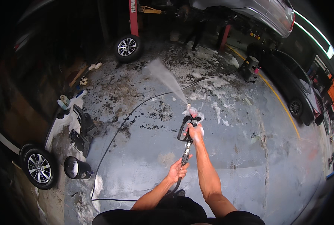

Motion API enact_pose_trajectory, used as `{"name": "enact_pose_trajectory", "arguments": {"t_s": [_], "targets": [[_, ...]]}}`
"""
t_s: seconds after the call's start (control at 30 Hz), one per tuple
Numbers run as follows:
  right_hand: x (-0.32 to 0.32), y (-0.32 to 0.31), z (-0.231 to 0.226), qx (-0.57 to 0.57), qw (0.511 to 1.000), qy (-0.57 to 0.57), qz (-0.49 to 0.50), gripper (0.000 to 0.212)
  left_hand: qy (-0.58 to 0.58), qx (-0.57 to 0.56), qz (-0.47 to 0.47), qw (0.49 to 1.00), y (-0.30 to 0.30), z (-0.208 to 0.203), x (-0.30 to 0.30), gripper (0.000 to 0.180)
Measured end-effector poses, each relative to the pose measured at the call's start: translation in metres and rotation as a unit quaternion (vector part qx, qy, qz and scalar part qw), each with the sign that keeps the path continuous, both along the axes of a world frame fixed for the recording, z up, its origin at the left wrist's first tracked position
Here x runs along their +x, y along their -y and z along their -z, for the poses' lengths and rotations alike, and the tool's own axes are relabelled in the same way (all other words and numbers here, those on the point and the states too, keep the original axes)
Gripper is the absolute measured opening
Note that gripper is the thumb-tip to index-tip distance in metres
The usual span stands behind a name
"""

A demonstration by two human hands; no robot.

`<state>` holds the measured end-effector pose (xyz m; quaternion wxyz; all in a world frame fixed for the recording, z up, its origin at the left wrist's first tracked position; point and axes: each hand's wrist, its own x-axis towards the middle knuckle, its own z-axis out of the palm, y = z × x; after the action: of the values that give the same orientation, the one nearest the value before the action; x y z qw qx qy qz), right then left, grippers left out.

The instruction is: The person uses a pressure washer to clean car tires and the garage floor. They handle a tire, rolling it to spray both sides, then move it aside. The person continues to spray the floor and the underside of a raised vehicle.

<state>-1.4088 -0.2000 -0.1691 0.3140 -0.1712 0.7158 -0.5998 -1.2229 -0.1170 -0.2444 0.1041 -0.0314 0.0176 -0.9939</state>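
My right hand (195, 132) is closed around the grip of a black spray gun (185, 129) with a hose fitting at its rear. White foam (195, 113) clings to the front of the gun. From its nozzle a fan of water (167, 78) shoots forward and to the left over the floor. Lower down, my left hand (178, 170) wraps round the black hose (185, 159) just behind the metal coupling. Part of the gun's trigger area is hidden by my right fingers.
The hose (131, 112) loops across the wet, foam-spotted floor (227, 157) toward a dark machine (250, 69). Wheels (39, 168) (127, 48), a black bucket (77, 167) and dark plastic parts (80, 131) stand left. A silver car (264, 15) is raised ahead; a dark car (292, 80) stands right.
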Motion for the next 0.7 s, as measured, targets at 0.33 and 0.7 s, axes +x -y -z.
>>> {"name": "enact_pose_trajectory", "arguments": {"t_s": [0.33,0.7], "targets": [[-0.229,0.062,-0.103,0.160,0.930,-0.246,-0.223,0.024,0.103,-0.547,-0.107,0.824,-0.006,-0.033,-0.235,0.048],[-0.538,0.082,-0.308,0.136,0.899,-0.344,-0.235,0.026,0.317,-0.757,0.070,0.567,0.046,0.131,-0.360,0.042]]}}
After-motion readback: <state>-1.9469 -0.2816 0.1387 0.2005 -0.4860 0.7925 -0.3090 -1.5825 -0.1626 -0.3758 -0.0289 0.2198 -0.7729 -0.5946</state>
